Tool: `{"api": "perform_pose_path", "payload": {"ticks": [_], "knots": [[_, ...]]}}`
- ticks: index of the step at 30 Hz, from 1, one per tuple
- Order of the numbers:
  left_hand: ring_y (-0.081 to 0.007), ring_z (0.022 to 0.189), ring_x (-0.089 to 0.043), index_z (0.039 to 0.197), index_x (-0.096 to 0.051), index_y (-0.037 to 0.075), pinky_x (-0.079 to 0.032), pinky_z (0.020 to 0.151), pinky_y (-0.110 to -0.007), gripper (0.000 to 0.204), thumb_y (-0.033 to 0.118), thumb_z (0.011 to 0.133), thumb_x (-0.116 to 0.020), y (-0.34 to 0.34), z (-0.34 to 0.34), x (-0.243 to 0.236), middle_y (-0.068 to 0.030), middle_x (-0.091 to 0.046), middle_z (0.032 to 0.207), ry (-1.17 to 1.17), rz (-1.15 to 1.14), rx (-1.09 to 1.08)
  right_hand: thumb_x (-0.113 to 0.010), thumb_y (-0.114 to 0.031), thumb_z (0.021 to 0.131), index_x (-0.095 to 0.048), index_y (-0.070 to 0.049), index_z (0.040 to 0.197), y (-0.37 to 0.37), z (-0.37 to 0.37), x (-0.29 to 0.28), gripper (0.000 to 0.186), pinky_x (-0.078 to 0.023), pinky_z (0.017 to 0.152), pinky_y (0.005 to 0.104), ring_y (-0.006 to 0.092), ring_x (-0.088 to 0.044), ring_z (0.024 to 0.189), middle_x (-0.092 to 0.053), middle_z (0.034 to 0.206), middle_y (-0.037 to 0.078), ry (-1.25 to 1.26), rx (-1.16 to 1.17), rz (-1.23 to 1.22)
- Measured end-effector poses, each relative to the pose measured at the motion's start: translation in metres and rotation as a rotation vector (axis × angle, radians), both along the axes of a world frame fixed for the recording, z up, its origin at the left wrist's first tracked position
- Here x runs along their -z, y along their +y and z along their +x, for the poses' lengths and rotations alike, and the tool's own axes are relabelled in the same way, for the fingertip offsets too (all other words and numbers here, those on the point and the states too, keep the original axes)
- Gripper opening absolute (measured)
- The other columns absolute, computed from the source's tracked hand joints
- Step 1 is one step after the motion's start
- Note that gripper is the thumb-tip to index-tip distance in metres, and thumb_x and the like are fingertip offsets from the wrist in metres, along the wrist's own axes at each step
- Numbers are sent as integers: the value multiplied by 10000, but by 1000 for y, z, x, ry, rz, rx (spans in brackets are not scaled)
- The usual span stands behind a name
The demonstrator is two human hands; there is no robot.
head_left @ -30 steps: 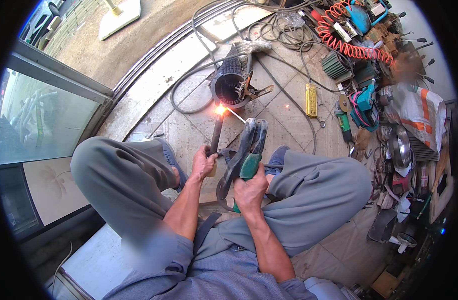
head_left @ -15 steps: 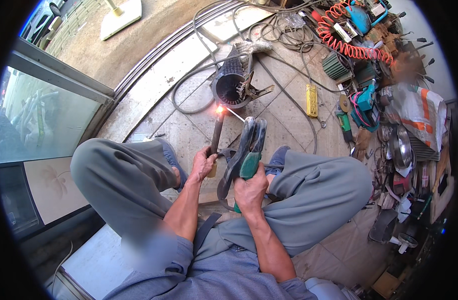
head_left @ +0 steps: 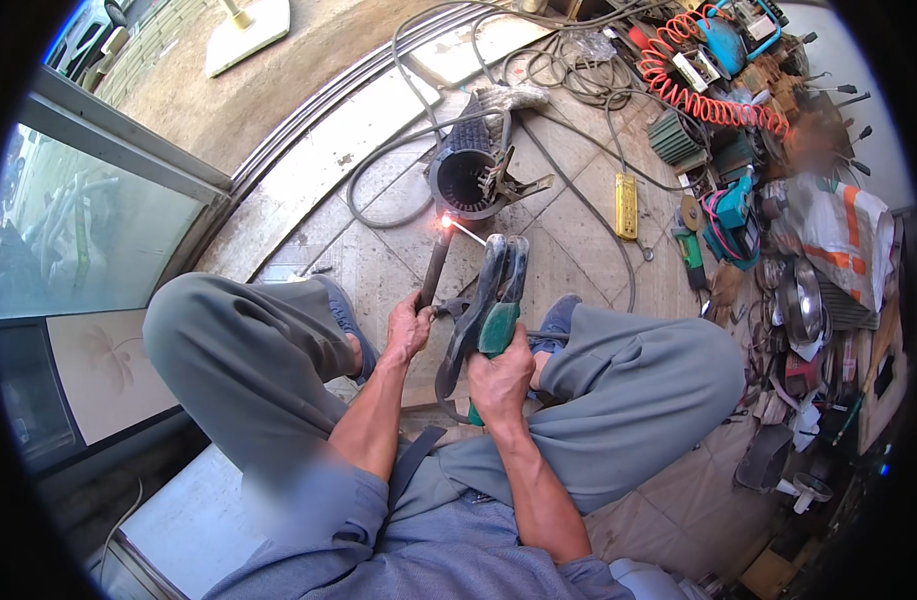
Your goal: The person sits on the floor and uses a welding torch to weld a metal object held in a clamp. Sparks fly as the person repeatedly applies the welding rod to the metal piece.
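While tip (head_left: 447, 222) aglow, rod (head_left: 436, 266) in LH (head_left: 409, 328)

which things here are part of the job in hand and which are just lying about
Apparently in use:
electrode holder, in the right hand
thin rod clamped in it
dark bar, in the left hand
dark open cylinder by the glow

Seemingly lying about:
orange coiled hose
green angle grinder
striped white sack

The left hand (head_left: 409, 328) is farther out, its fingers curled into a firm grip. The right hand (head_left: 501, 380) sits nearer, to its right, also closed in a fist-like hold. The bare left forearm (head_left: 374, 405) slants far and right, the right forearm (head_left: 534, 475) far and left. Both knees are bent, spread wide on either side.
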State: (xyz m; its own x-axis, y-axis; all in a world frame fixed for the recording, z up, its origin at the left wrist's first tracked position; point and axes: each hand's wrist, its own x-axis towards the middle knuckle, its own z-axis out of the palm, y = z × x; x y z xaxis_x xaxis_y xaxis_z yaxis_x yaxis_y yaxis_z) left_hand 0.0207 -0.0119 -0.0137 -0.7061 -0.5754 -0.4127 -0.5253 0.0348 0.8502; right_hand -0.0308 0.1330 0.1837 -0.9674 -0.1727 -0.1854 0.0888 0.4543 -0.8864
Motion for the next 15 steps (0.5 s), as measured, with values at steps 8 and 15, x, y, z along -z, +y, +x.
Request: {"api": "perform_pose_path", "payload": {"ticks": [8,15], "knots": [[-275,954,-666,1258,-603,-33,-504,868,-359,391,109,895,-634,1,0,8,-206,-695,1045,-44,-26,-1,-741,-9,713,-562,-8,985,-2,-1,0,325,-536,703,411,355,-722,788,-702,804,194,-27,-1,-31],[-396,1240,-555,1316,-567,-29,-429,1074,-447,485,177,891,-679,0,6,31,-261,-601,1284,-116,-65,-49,-670,-6,734,-567,4,950,-3,3,-10,240,-515,688,362,217,-655,728,-666,790,121,-67,-4,-35]]}}
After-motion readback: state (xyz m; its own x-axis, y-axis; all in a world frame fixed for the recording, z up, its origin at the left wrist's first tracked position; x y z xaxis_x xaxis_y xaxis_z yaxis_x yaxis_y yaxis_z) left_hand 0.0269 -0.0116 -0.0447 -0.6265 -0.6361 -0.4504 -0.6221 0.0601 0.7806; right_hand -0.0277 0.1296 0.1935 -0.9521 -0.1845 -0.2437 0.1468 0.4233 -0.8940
